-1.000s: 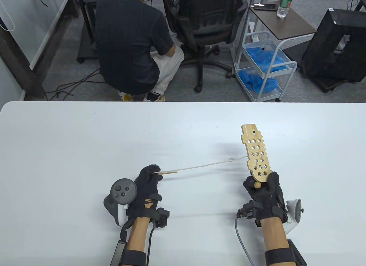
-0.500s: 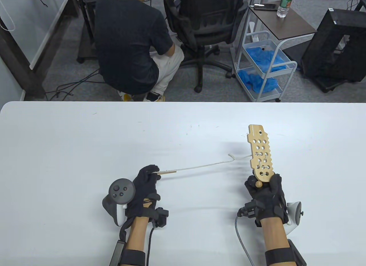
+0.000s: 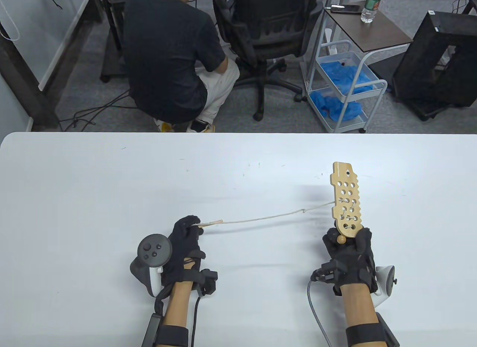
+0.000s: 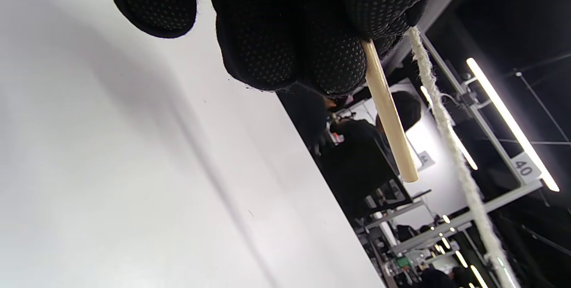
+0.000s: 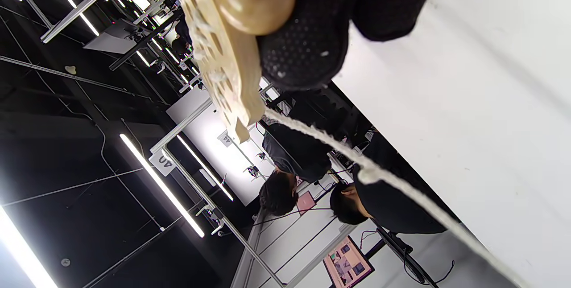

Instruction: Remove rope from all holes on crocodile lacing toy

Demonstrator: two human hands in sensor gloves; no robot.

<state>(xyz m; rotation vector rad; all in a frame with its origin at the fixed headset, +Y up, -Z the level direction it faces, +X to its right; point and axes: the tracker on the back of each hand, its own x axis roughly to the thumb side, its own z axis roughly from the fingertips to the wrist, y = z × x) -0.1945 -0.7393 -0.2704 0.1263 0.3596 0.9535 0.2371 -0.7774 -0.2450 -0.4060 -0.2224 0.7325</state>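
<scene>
Fingers of the left hand (image 3: 185, 238) pinch the rope's wooden needle (image 4: 389, 114); the right hand (image 3: 349, 252) grips the crocodile lacing toy (image 3: 346, 205), raised near the table's (image 3: 93, 198) front edge. Keep pulling the rope (image 3: 261, 216) leftward, steadily, straight through its hole

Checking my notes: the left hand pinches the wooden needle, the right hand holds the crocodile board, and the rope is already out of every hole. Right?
Not quite: the rope still runs into the board, as the table view shows. The left hand does pinch the needle, and the right hand holds the board.
</scene>
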